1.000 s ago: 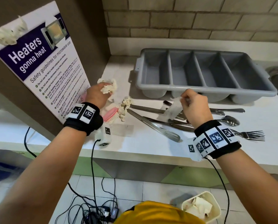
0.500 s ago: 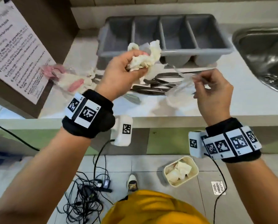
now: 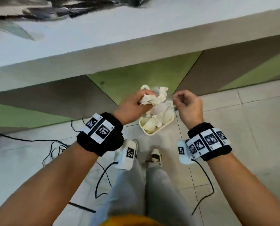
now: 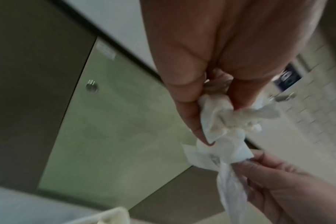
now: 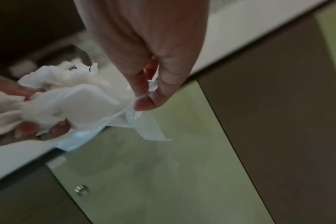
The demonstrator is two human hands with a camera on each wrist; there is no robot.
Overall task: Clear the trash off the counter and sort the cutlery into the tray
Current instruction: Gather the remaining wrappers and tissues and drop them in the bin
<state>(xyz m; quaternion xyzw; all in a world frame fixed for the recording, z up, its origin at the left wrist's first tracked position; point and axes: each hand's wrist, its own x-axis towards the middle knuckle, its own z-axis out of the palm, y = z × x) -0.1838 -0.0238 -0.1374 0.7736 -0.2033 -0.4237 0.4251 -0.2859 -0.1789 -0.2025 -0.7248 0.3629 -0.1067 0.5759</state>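
Left hand [image 3: 132,106] is clenched round a wad of crumpled tissue [image 3: 154,98]; right hand [image 3: 189,105] pinches a thin clear wrapper [image 5: 144,121] between thumb and fingertip. Both hang over the small cream bin [image 3: 157,126] on the floor, below the counter [image 3: 136,30] edge.

Risks, as I read them:
- Wrapper is light film, likely clings to skin or drifts sideways on release, so it could land on the tiles beside the bin.
- Tissue wad is loose and ragged, with tails hanging out of the grip. Bits may shed or the wad may open up and catch the rim.
- Bin looks already heaped with white scraps; the opening is small, so new trash may bounce or slide off the pile.
- Hands sit touching-close, and wrapper and tissue overlap in the wrist views. One could drag the other off target.

Materials: tissue soft, matte, wrinkled, compressible. Wrapper glossy, translucent, creased, no stiffness. Bin rigid plastic, rounded rectangular rim.

Cutlery [image 3: 87,7] lies on the counter, blurred, metal, unsorted; tray not in view.
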